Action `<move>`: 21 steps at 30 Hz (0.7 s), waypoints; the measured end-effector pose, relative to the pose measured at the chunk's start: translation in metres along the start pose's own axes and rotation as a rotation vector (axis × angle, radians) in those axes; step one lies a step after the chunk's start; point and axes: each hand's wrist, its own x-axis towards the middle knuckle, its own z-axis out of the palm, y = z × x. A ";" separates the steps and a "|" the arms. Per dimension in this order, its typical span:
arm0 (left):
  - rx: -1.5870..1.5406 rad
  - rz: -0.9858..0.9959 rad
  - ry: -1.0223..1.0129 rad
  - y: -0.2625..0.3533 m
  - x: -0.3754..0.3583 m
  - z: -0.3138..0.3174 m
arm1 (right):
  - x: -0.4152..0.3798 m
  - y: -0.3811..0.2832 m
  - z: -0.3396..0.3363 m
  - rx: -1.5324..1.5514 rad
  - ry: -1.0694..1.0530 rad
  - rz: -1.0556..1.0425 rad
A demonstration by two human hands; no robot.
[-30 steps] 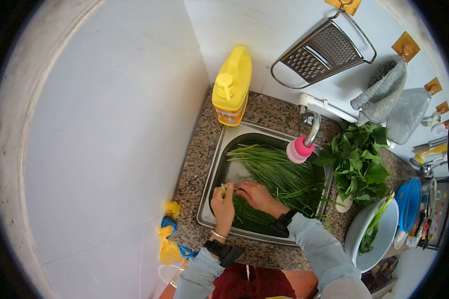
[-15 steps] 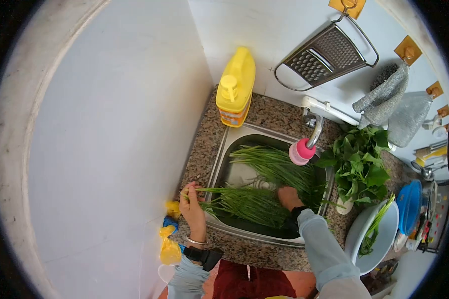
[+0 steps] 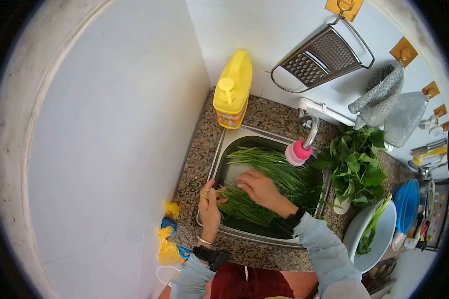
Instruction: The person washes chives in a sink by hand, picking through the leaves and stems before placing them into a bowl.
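Note:
Long green garlic chives (image 3: pixel 247 209) lie in water in the steel sink (image 3: pixel 217 164), with another bunch of chives (image 3: pixel 264 162) at its far side. Over the sink's left rim, my left hand (image 3: pixel 212 207) is closed around the pale ends of the nearer bunch. My right hand (image 3: pixel 262 189) is above the middle of the sink, just right of my left hand. Its fingers are bent and slightly apart, with nothing visible in them. The tap with a pink nozzle (image 3: pixel 298 152) hangs above the chives.
A yellow jug (image 3: pixel 233 92) stands behind the sink. Leafy greens (image 3: pixel 356 162) lie on the counter to the right, and a pale basin (image 3: pixel 379 239) with a few chives sits nearer. A grater (image 3: pixel 324 57) and mesh cloth (image 3: pixel 381 94) hang on the wall.
My right hand has come up out of the chives and moved left toward my left hand. My left hand has shifted slightly right over the rim, still holding the ends.

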 end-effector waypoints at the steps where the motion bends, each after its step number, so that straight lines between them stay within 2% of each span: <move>1: 0.037 0.013 -0.025 -0.002 -0.001 0.002 | 0.008 -0.006 0.005 0.095 0.018 -0.090; 2: 0.039 0.013 -0.026 -0.004 -0.001 0.004 | 0.014 -0.012 0.008 0.188 0.036 -0.180; 3: 0.027 -0.002 -0.040 -0.006 -0.001 0.005 | 0.018 -0.017 0.010 0.189 0.037 -0.179; 5: 0.014 -0.017 -0.054 -0.008 -0.002 0.006 | 0.022 -0.026 0.012 0.309 -0.131 -0.065; 8: -0.088 -0.059 -0.079 -0.007 -0.003 0.006 | 0.027 -0.012 0.025 0.312 -0.193 -0.157; 12: -0.083 -0.115 -0.113 -0.008 -0.005 0.006 | 0.028 -0.007 0.029 0.434 -0.273 -0.110; 14: -0.064 -0.122 -0.143 -0.009 -0.005 0.005 | 0.031 -0.003 0.021 0.275 -0.253 -0.275; 15: -0.016 -0.146 -0.149 -0.010 -0.006 0.006 | 0.033 -0.005 0.016 0.276 -0.256 -0.276; 17: 0.033 -0.170 -0.157 -0.013 -0.007 0.006 | 0.035 -0.010 0.004 0.080 -0.173 -0.232; 18: 0.053 -0.168 -0.151 -0.018 -0.008 0.004 | 0.034 -0.005 0.003 0.078 -0.171 -0.232; 20: 0.071 -0.166 -0.145 -0.019 -0.010 0.002 | 0.033 0.015 0.008 -0.047 0.032 -0.048; 21: 0.069 -0.148 -0.132 -0.015 -0.012 0.002 | 0.030 0.028 0.009 -0.047 0.032 -0.048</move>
